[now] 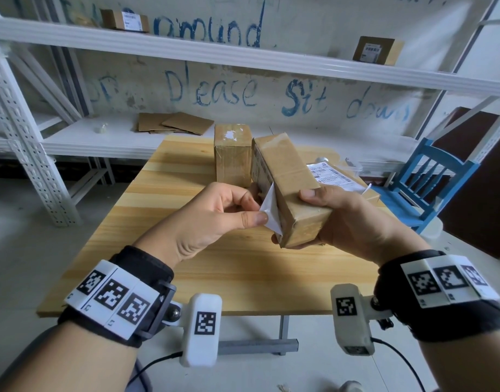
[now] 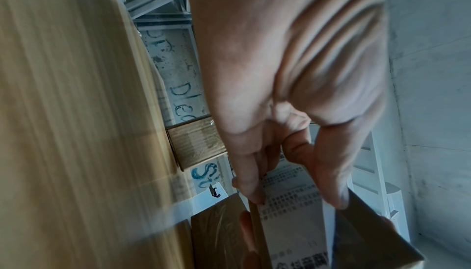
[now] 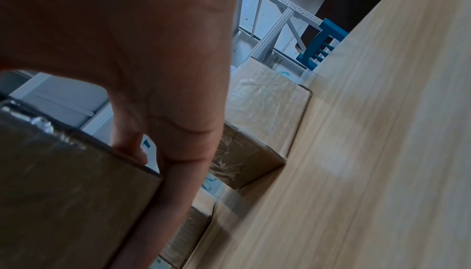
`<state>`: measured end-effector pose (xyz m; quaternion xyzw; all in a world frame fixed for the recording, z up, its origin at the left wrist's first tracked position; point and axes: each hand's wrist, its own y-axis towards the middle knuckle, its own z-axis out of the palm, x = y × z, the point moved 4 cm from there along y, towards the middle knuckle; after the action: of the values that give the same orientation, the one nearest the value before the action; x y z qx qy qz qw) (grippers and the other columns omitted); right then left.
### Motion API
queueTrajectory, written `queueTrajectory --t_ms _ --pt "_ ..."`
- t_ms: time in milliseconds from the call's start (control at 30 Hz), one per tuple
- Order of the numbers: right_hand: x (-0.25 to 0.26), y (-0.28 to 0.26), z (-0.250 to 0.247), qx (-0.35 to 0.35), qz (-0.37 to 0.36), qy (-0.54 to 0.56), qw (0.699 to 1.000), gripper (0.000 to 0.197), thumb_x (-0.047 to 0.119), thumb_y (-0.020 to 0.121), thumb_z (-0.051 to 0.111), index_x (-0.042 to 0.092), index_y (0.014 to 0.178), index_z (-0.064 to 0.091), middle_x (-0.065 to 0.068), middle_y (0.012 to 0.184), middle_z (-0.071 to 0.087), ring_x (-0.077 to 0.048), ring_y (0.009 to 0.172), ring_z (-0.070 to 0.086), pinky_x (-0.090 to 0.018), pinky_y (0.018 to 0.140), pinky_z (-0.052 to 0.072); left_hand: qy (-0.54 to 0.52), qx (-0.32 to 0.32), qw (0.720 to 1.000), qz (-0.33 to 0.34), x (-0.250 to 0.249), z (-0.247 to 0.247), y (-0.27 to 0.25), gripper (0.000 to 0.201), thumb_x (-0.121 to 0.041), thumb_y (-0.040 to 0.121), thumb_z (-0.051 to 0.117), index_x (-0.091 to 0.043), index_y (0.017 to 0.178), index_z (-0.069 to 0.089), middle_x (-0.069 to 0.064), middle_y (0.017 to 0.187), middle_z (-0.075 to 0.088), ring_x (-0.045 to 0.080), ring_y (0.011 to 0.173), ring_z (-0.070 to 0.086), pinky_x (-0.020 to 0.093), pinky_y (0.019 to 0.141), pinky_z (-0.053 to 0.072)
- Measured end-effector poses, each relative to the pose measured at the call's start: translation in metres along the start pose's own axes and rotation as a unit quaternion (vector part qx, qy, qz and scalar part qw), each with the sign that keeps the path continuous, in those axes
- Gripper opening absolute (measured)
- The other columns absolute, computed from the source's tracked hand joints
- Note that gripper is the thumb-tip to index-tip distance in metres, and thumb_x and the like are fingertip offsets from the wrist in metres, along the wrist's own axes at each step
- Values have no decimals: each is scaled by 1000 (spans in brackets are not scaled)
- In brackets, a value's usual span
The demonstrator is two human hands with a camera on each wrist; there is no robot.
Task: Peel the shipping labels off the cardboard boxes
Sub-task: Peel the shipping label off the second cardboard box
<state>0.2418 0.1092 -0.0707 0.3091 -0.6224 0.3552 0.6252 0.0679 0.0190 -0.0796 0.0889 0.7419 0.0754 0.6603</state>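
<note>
I hold the cardboard box point(image 1: 291, 193) above the wooden table point(image 1: 164, 250), tilted on edge. My right hand point(image 1: 353, 219) wraps its near end, thumb on top and fingers curled beneath. My left hand point(image 1: 212, 219) pinches the lifted corner of the shipping label point(image 1: 271, 210) between thumb and forefinger; the label's far part remains stuck to the box's left side. Behind the held box, a second box point(image 1: 233, 154) stands upright on the table. To its right lies a labelled box point(image 1: 339, 176), flat on the table.
</note>
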Motion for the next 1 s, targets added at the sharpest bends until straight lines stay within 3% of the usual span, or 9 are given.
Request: queueTrajectory --t_ms 133,300,367,500,600,1000 --pt "0 0 0 1 1 -2 1000 64 44 71 71 12 127 67 -19 112 72 -35 94 72 -44 81 61 1 0 1000 -2 0 0 0 12 -18 78 75 -26 68 74 1 82 71 16 85 63 23 80 51" --pt "2 0 1 8 0 3 1000 60 42 72 71 13 123 67 -15 106 72 -32 90 72 -40 75 61 8 -7 1000 1 0 -2 -1 11 -18 77 76 -25 69 74 9 87 69 22 89 61 32 84 48" --pt "2 0 2 8 0 11 1000 58 41 72 71 13 122 68 -15 104 71 -33 90 71 -37 70 60 11 -8 1000 2 0 -2 0 11 -19 77 76 -26 69 74 7 85 69 21 87 61 29 82 49" --pt "1 0 1 6 2 10 1000 56 41 72 71 16 122 70 -16 109 71 -36 95 70 -39 73 60 7 -1 1000 3 0 -2 0 14 -18 79 79 -27 69 74 3 82 69 18 85 62 23 79 49" --pt "2 0 2 8 2 14 1000 56 41 72 70 14 122 69 -16 106 71 -35 91 70 -33 66 58 7 2 1000 4 0 -1 0 14 -18 79 80 -24 69 73 -1 78 68 13 81 61 21 76 48" --pt "2 0 3 16 3 17 1000 55 41 72 70 14 119 70 -15 104 70 -31 88 71 -34 67 59 20 0 1000 11 1 -2 1 14 -21 78 78 -29 67 73 -5 75 66 10 79 59 19 75 47"
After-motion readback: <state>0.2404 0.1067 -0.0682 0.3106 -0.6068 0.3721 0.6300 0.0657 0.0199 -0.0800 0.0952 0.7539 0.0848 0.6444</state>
